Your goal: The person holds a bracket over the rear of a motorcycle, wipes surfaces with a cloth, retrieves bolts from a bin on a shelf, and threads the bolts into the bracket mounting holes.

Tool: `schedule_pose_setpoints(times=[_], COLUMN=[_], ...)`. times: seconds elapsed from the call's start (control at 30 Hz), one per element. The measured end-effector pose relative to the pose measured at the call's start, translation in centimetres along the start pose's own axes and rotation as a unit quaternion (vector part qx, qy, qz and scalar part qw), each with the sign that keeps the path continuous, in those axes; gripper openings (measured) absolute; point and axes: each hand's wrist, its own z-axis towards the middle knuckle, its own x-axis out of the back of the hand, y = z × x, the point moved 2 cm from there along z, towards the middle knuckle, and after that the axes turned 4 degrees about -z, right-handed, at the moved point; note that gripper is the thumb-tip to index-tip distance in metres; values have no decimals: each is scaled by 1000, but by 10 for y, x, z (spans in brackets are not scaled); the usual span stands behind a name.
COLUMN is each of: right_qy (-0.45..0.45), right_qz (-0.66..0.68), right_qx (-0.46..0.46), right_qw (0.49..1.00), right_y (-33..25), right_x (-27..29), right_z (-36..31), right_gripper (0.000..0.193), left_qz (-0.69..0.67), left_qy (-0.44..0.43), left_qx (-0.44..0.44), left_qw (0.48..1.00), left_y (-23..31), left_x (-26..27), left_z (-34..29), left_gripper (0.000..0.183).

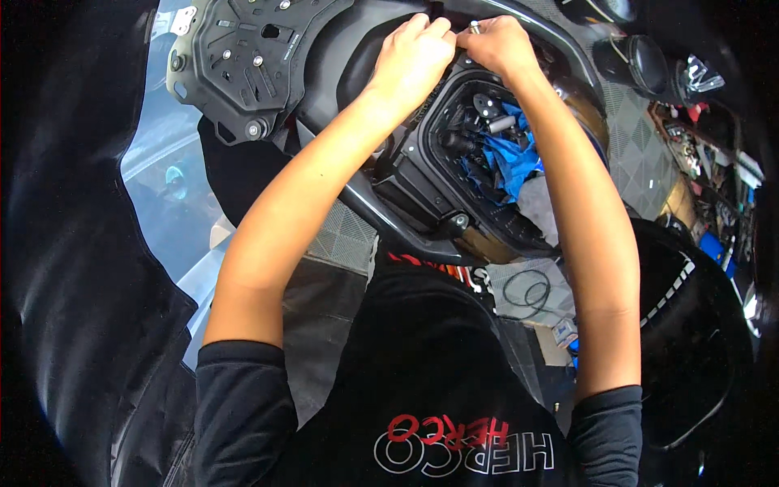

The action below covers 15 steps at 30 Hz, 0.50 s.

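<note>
Both bare hands meet at the far edge of an open scooter storage compartment [426,180], its black body trim around them. My left hand [415,55] has its fingers bent and closed down onto the dark trim; what lies under the fingertips is hidden. Close beside it, my right hand [501,47] pinches with thumb and forefinger. A small pale metallic bit shows at its fingers, too small to name. Inside the compartment are a crumpled blue cloth [511,162] and a grey cylindrical piece [501,124]. A black luggage rack plate [243,40] with slots and bolts stands left of my left hand.
Grey perforated floor tiles [643,158] lie right of the scooter. Farther right are jumbled tools and parts [706,166]. A thin black cable [527,294] coils on the floor. A large glossy black shape [698,357] fills the lower right.
</note>
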Motion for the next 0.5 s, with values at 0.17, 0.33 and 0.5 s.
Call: schedule_pose_setpoints(times=[0.17,0.33,0.5], right_qy=[21,91,55], right_qz=[-18,-30,96], right_qx=[3,32,-16], right_qw=[1000,995,994], right_y=[-5,9,63], right_x=[7,32,35], right_z=[-12,-51,-107], right_gripper=[33,35,28], left_qz=[-12,-20,-25], left_qy=[7,2,-25], left_qx=[2,9,36], left_qw=[1000,1000,999], left_y=[0,1,8], left_x=[-1,2,3], left_z=[2,4,10], left_gripper=[8,13,17])
